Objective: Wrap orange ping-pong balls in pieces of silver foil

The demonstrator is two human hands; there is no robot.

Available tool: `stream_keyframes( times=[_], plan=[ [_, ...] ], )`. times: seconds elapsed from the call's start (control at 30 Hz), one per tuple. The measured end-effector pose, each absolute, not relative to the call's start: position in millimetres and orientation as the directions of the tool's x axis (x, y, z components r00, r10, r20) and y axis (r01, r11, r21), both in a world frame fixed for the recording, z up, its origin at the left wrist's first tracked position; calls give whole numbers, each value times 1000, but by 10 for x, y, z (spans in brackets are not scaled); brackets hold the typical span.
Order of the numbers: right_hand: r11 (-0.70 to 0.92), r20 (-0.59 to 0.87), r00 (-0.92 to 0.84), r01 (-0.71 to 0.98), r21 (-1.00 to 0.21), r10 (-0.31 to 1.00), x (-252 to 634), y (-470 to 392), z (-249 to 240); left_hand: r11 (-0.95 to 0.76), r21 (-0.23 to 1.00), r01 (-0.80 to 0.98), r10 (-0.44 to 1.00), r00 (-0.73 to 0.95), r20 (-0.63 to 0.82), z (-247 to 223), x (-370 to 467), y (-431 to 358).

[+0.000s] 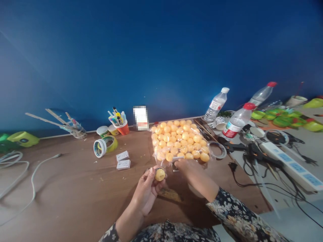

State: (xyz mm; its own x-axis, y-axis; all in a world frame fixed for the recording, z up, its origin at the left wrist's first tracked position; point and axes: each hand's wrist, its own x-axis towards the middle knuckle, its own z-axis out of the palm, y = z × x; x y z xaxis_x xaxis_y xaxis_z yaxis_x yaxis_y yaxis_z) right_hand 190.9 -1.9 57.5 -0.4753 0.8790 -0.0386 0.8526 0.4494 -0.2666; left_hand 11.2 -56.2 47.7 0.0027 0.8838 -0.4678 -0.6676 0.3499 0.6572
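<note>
My left hand [147, 191] is closed around a small round yellow piece [159, 174] with a dark edge, its thumb on top. Just to the right, my right hand [188, 169] reaches forward with its fingers bunched at a small box-like thing [175, 166] with a pale upper edge. The fingertips are mostly hidden, so what they pinch does not show. Right beyond both hands lies a clear plastic bag [176, 141] full of orange-yellow balls. Below the hands, a brown flat strip [170, 194] rests on the brown table [83, 188].
Left of the bag are two small white boxes [123, 164], tape rolls [99, 148] and an orange cup of pens [122, 128]. On the right stand plastic bottles [236, 122], with a glue gun [262, 156], a power strip [292, 164] and tangled black cables [248, 185].
</note>
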Motion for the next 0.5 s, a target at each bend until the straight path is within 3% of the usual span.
stream_keyframes(
  times=[0.27,0.5],
  plan=[
    [461,-32,-479,859,-221,877,1853,79,479,357,623,-696,884,37,-465,503,107,-572],
    [430,78,-428,849,-306,900,1980,34,321,373,648,-665,892,64,-448,509,108,-601]
  ],
)
